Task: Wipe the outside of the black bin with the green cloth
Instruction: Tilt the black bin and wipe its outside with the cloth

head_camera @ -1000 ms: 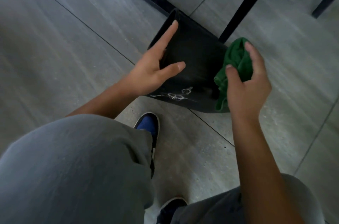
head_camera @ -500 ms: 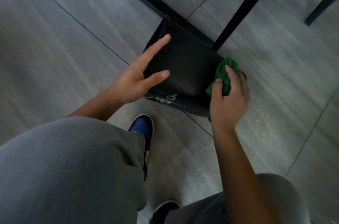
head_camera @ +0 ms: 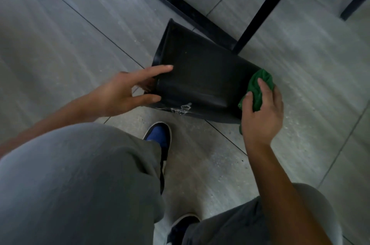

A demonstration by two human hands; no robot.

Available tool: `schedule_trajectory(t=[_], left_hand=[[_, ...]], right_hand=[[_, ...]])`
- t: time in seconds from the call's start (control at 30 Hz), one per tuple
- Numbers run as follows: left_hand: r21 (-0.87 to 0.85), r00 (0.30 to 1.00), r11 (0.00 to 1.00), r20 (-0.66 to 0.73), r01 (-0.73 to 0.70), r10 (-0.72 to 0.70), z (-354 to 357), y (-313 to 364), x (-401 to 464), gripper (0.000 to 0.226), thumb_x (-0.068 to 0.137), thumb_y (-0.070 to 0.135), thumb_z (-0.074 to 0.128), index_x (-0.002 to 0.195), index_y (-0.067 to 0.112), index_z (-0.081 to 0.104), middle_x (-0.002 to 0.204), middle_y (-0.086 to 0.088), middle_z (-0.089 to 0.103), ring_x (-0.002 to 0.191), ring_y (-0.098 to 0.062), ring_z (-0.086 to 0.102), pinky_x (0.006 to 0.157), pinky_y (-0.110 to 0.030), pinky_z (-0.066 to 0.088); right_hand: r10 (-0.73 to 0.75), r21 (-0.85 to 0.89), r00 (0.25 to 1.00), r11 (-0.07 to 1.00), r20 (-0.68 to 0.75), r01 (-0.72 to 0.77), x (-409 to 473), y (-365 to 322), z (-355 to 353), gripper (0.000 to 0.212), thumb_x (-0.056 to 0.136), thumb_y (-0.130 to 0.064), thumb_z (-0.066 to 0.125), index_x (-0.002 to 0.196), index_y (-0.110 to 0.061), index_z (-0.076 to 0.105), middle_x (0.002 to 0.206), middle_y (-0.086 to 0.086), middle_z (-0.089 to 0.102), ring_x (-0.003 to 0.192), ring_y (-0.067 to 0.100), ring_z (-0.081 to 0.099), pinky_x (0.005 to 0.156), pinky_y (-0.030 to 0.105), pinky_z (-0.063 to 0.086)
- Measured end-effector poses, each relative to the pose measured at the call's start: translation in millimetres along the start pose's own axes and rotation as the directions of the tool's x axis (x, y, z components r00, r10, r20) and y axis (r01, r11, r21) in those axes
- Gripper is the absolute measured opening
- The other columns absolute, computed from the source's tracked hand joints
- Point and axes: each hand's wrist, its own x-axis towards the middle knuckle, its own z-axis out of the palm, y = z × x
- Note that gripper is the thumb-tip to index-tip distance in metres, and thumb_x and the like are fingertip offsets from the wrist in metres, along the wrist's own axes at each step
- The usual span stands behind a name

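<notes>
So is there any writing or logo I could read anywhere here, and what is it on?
No readable words or numbers.
White marking low on the black plastic bin, at: looping shapes, too blurred to read as text or a logo.
Green cloth, blue-topped shoe, grey trousers: no print visible.

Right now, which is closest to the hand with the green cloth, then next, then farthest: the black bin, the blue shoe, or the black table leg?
Measured from the right hand in the head view:
1. Black bin: just left of the hand, with the green cloth against its side.
2. Blue shoe: lower left, on the floor.
3. Black table leg: above, behind the bin.
</notes>
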Motion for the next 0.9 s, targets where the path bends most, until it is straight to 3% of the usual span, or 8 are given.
schedule_trajectory(t=[0.1,0.3,0.37,0.47,0.53,0.6,0.73,0.9], left_hand=[[-0.135,0.997,0.990,-0.066,0.028,-0.037,9,-9,-6,0.063,0.099,0.039,0.059,0.156,0.044,0.032,0.125,0.021,0.068,0.117,-0.005,0.068,0.100,-0.035,0.057],[-0.540,0.909,0.842,-0.343,0.014,-0.235,37,0,7,0.055,0.106,0.027,0.055,0.155,0.042,0.035,0.123,0.001,0.074,0.114,-0.019,0.072,0.090,-0.025,0.059],[-0.483,0.907,0.876,-0.364,0.012,-0.213,43,6,13,0.053,0.108,0.024,0.052,0.157,0.035,0.034,0.128,0.004,0.071,0.117,-0.014,0.070,0.091,-0.025,0.059],[-0.242,0.922,0.968,-0.358,0.062,-0.149,50,6,12,0.049,0.111,0.029,0.042,0.157,0.039,0.029,0.137,0.037,0.052,0.127,0.015,0.051,0.097,-0.007,0.047],[-0.139,0.925,0.985,-0.353,0.098,-0.142,53,-3,3,0.050,0.110,0.034,0.041,0.159,0.035,0.027,0.137,0.033,0.050,0.124,0.025,0.045,0.094,0.002,0.038],[-0.078,0.935,0.989,-0.326,0.123,-0.142,54,-11,-4,0.054,0.108,0.041,0.040,0.159,0.027,0.029,0.138,0.013,0.054,0.123,0.024,0.046,0.096,0.001,0.038],[-0.064,0.934,0.990,-0.331,0.124,-0.138,57,-9,3,0.051,0.109,0.041,0.036,0.159,0.034,0.028,0.134,0.014,0.056,0.117,0.026,0.049,0.091,-0.003,0.044],[-0.098,0.915,0.994,-0.402,-0.054,0.010,65,8,27,0.045,0.109,0.025,0.041,0.151,0.008,0.046,0.123,0.000,0.066,0.112,0.002,0.064,0.091,-0.014,0.050]], right_hand=[[0.048,-0.001,0.999,0.999,-0.012,-0.048,-2,1,-1,0.040,0.102,-0.038,0.057,0.139,-0.024,0.064,0.145,0.014,0.060,0.123,0.031,0.061,0.098,0.041,0.052],[0.048,-0.032,0.999,0.998,-0.024,-0.049,-8,-10,0,0.040,0.101,-0.031,0.061,0.137,-0.014,0.066,0.138,0.020,0.062,0.118,0.038,0.064,0.101,0.052,0.048],[0.089,-0.035,0.996,0.995,-0.021,-0.090,-10,-8,-2,0.041,0.101,-0.031,0.060,0.138,-0.014,0.065,0.140,0.020,0.061,0.121,0.038,0.062,0.103,0.052,0.047],[0.119,-0.032,0.993,0.992,-0.007,-0.119,-10,-2,-7,0.042,0.103,-0.033,0.056,0.140,-0.014,0.063,0.142,0.021,0.060,0.124,0.037,0.061,0.104,0.053,0.046],[0.119,-0.029,0.993,0.992,0.007,-0.119,-10,2,-10,0.043,0.104,-0.033,0.054,0.142,-0.014,0.062,0.143,0.021,0.058,0.124,0.037,0.060,0.104,0.052,0.047],[0.132,-0.026,0.991,0.991,0.008,-0.132,-10,8,-10,0.043,0.105,-0.034,0.053,0.143,-0.014,0.060,0.144,0.021,0.057,0.125,0.037,0.060,0.103,0.052,0.049],[0.156,0.011,0.988,0.988,-0.021,-0.156,-11,13,-5,0.044,0.105,-0.037,0.051,0.142,-0.015,0.060,0.142,0.021,0.058,0.124,0.035,0.059,0.099,0.052,0.052],[0.227,0.063,0.974,0.972,-0.009,-0.226,-16,20,-5,0.047,0.104,-0.040,0.049,0.145,-0.017,0.056,0.143,0.019,0.056,0.127,0.034,0.057,0.101,0.054,0.050]])
